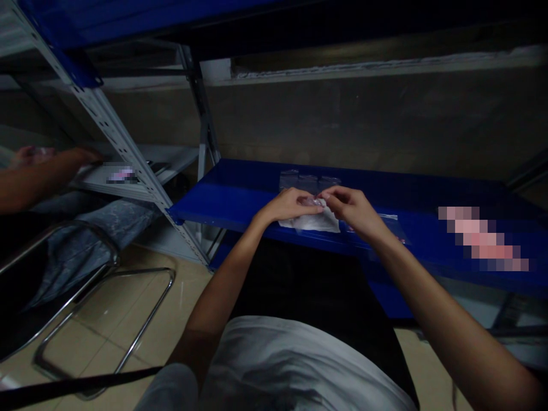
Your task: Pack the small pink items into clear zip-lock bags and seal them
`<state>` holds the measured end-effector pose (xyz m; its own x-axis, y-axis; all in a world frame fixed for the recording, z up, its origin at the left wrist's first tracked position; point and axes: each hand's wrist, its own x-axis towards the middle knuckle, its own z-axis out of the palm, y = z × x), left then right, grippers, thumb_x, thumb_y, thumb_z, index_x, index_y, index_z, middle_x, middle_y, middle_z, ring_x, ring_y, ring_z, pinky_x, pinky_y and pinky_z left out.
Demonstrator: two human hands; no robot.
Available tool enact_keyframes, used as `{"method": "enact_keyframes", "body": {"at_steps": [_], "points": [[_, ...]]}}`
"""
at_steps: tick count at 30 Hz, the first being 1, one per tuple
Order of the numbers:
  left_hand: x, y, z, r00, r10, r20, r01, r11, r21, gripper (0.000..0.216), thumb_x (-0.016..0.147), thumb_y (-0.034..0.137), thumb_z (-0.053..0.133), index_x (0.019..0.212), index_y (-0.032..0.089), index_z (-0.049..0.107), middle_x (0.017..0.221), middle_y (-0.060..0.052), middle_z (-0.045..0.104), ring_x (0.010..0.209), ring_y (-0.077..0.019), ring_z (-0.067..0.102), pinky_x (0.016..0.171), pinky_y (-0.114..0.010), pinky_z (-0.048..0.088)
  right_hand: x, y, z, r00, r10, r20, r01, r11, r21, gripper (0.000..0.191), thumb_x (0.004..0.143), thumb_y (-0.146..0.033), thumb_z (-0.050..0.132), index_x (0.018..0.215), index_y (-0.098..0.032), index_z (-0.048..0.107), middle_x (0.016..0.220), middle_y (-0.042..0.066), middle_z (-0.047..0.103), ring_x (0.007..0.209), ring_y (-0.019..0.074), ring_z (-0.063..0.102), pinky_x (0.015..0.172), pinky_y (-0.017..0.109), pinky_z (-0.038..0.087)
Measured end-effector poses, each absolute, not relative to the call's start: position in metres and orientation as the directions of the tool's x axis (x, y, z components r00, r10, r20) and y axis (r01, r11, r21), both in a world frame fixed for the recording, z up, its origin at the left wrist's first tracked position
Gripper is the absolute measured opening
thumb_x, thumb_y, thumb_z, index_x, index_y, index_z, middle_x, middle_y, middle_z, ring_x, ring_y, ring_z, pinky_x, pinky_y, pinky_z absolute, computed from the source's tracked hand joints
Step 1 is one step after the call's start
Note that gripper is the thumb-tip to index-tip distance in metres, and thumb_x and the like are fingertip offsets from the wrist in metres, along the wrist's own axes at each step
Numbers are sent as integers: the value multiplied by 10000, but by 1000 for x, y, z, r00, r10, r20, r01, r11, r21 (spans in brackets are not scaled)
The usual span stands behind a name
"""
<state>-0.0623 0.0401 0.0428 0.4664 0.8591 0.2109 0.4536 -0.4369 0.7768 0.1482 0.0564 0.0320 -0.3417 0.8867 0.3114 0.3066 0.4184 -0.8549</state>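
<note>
Over the blue shelf, my left hand (286,205) is closed around a small, clear, pinkish plastic bag (311,201), its thumb lying along the near side. My right hand (347,204) pinches with thumb and forefinger right at the bag's right end. What sits between those fingertips is too small to make out. Beneath both hands lies a crumpled white cloth or paper (312,222) at the shelf's front edge. Behind them, clear zip bags (295,180) lie flat. Beside my right wrist is another clear zip bag (394,219) with small reddish bits in it.
The blue shelf (240,197) runs to a wall, with another blue shelf (141,23) overhead. A slotted metal post (115,137) stands left. Beyond it are another person's arm (43,174) and a chrome chair frame (141,319). A blurred-out pinkish item (482,237) lies right.
</note>
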Motion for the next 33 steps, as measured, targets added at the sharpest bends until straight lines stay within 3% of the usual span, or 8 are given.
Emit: {"method": "enact_keyframes", "body": {"at_steps": [3, 6, 9, 12, 23, 26, 29, 33], "points": [[-65, 44, 40, 452, 867, 208, 440, -420, 794, 491, 828, 545, 718, 1111, 147, 772, 905, -74, 750, 812, -168, 653, 745, -283, 462, 155, 70, 17, -334, 872, 359, 440, 481, -758, 188, 878, -344, 613, 898, -186, 713, 799, 61, 718, 668, 174, 593, 614, 287, 431], [-67, 46, 40, 423, 884, 197, 477, -403, 781, 505, 824, 545, 724, 1137, 151, 771, 926, -82, 761, 846, -185, 671, 758, -291, 475, 162, 80, 2, -432, 816, 383, 604, 577, -549, 161, 881, -270, 604, 896, -192, 745, 863, 82, 747, 757, 210, 642, 703, 308, 454], [-68, 45, 42, 411, 888, 206, 513, -412, 753, 498, 832, 544, 715, 1139, 156, 773, 936, -82, 766, 858, -190, 679, 761, -291, 477, 164, 82, -8, -541, 745, 390, 647, 665, -373, 198, 907, -236, 581, 949, -184, 767, 902, 106, 743, 799, 232, 659, 754, 317, 463], [-68, 45, 42, 408, 887, 218, 513, -420, 748, 503, 829, 554, 716, 1123, 151, 778, 931, -84, 770, 856, -195, 684, 756, -290, 479, 163, 81, -13, -582, 714, 391, 647, 697, -309, 222, 928, -214, 556, 979, -166, 767, 921, 125, 734, 807, 238, 668, 757, 309, 462], [-68, 46, 39, 414, 889, 199, 535, -414, 736, 522, 825, 585, 700, 1104, 150, 778, 866, -67, 748, 775, -181, 655, 707, -286, 458, 164, 89, -15, -553, 743, 377, 626, 669, -401, 150, 859, -196, 573, 860, -174, 721, 881, 110, 741, 801, 237, 675, 749, 312, 458], [-66, 45, 40, 406, 891, 201, 555, -415, 721, 505, 819, 585, 704, 1065, 151, 783, 852, -60, 739, 772, -177, 644, 708, -283, 445, 165, 85, -4, -456, 799, 393, 612, 602, -513, 135, 864, -247, 592, 858, -186, 712, 848, 87, 742, 770, 227, 666, 737, 319, 460], [-64, 43, 40, 435, 876, 208, 540, -439, 718, 498, 820, 585, 700, 1048, 150, 781, 834, -53, 728, 762, -168, 625, 699, -279, 429, 163, 75, 12, -363, 837, 410, 474, 545, -692, 175, 885, -347, 615, 882, -192, 696, 858, 77, 739, 776, 217, 660, 714, 318, 475], [-61, 42, 40, 473, 853, 220, 507, -468, 724, 512, 820, 594, 695, 1060, 149, 774, 801, -39, 706, 731, -156, 597, 662, -270, 399, 157, 62, 29, -375, 852, 366, 340, 494, -801, 284, 869, -474, 667, 884, -192, 697, 815, 67, 715, 698, 191, 615, 597, 293, 449]]}}
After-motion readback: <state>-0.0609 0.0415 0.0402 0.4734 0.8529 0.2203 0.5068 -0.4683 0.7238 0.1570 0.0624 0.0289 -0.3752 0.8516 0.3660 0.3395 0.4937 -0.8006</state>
